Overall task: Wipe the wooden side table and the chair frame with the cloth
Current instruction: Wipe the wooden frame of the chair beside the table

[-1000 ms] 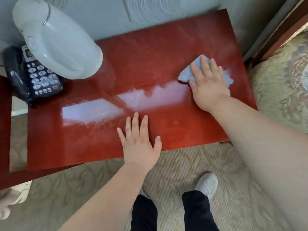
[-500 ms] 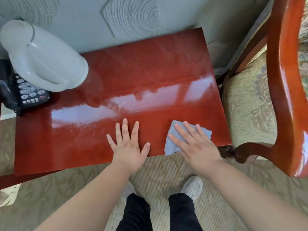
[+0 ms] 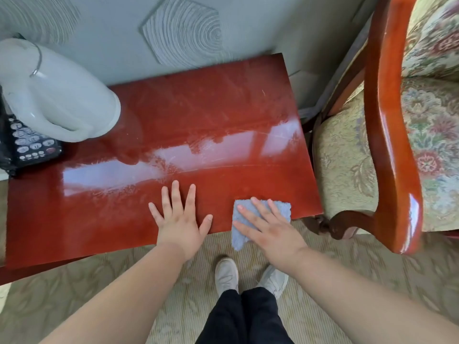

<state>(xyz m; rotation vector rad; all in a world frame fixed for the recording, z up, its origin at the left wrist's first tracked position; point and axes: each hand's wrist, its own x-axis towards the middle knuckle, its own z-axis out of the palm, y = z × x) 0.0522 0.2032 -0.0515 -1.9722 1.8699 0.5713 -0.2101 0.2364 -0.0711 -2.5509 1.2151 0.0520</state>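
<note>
Under our right hand (image 3: pixel 269 232) lies the cloth (image 3: pixel 263 214), a small light-blue rag pressed flat against the near edge of the wooden side table (image 3: pixel 198 125). That hand is spread open, fingers extended over the cloth rather than curled around it, and part of the rag hangs past the table's front edge beside our thumb. Just to the left of it, our left hand (image 3: pixel 180 219) rests palm down on the bare red surface, fingers splayed, holding nothing. The two hands are near each other but apart.

Beyond our fingertips the glossy top shows a pale band of reflected light with faint streaks across it. Far off to the left of the left hand, at the back corner, a white kettle (image 3: pixel 54 95) stands on the table, and a black telephone (image 3: pixel 29 145) with a keypad sits just beside it at the table's left edge.

To the right of the right hand, past the table's end, rises the chair frame (image 3: pixel 387 135), a curved, polished red-brown armrest, with a floral upholstered seat (image 3: pixel 342 165) behind it. Below our wrists we see dark trousers and pale shoes (image 3: pixel 226 275) on a patterned carpet (image 3: pixel 99 289).
</note>
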